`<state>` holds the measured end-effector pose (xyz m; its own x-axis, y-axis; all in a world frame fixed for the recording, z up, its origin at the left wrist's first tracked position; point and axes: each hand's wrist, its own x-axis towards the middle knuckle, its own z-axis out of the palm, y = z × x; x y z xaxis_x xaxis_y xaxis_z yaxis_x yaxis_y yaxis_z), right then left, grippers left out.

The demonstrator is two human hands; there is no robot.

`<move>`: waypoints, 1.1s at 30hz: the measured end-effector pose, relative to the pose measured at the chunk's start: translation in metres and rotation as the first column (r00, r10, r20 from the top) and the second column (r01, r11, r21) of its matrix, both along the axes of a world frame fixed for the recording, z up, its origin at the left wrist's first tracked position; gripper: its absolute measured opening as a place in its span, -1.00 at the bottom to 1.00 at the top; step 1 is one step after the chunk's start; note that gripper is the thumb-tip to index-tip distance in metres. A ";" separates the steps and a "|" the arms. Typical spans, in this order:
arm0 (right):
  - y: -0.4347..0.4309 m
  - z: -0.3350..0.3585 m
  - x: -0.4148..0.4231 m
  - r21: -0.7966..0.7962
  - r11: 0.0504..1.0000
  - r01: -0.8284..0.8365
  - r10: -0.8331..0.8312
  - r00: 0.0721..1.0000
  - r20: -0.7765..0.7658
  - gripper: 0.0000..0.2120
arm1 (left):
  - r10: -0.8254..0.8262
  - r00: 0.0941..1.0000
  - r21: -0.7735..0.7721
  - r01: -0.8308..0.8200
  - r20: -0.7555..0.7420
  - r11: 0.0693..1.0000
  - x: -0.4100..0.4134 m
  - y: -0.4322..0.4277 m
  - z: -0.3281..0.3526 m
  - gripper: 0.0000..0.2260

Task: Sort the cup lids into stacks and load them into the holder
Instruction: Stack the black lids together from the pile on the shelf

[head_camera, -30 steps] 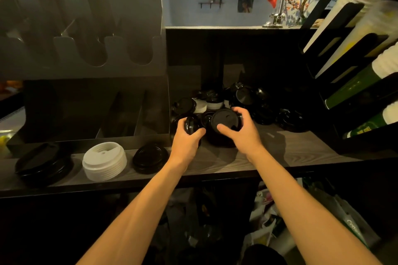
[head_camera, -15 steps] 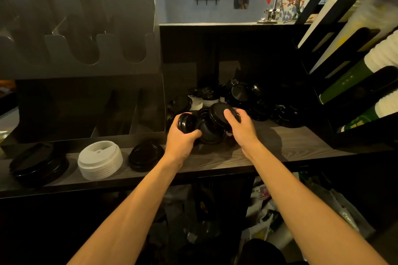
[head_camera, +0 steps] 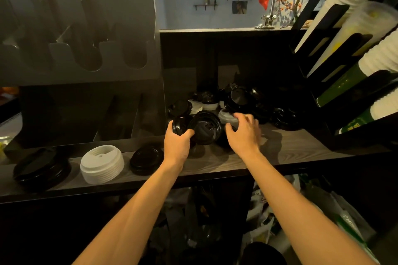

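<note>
Left hand: the left hand (head_camera: 177, 142) grips a small black lid (head_camera: 179, 125) on edge, thumb in front and fingers behind.
Right hand: the right hand (head_camera: 244, 135) holds nothing. Its fingers are spread and loosely bent over a white lid (head_camera: 227, 116), and motion blur hides whether they touch it.
Change: half a second ago the right hand held the big black lid (head_camera: 205, 128). It has let go, and that lid now leans tilted beside the left thumb. Whether the left hand also supports it is unclear.
Pile: unsorted lids (head_camera: 247, 101), mostly black, lie at the back of the shelf (head_camera: 290, 150), just behind both hands.
Stacks: a wide black stack (head_camera: 41, 170), a white stack (head_camera: 102, 164) and a low black stack (head_camera: 147, 158) stand in a row at the shelf's left.
Holder: the grey holder (head_camera: 86, 49) above the stacks shows no lids in its slots.
Meaning: sorting seems well short of done. The right hand looks set to take a white lid next, and loading has apparently not begun.
</note>
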<state>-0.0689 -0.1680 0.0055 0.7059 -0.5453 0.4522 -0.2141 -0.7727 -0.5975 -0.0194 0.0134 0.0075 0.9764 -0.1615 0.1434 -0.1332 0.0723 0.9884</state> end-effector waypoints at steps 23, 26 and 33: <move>0.034 0.008 0.009 0.153 0.737 -0.659 0.654 0.751 0.085 -0.21 | -0.222 0.970 -0.241 0.193 -0.101 0.951 -0.002 0.000 0.006 -0.42; 0.041 0.012 0.012 0.104 0.744 -0.660 0.660 0.751 0.041 -0.24 | -0.250 0.963 -0.244 0.221 -0.097 0.944 -0.004 0.001 0.008 -0.44; 0.039 0.024 0.015 -0.035 0.739 -0.673 0.668 0.738 -0.095 -0.24 | -0.274 0.958 -0.274 0.241 -0.090 0.931 -0.003 0.004 0.008 -0.46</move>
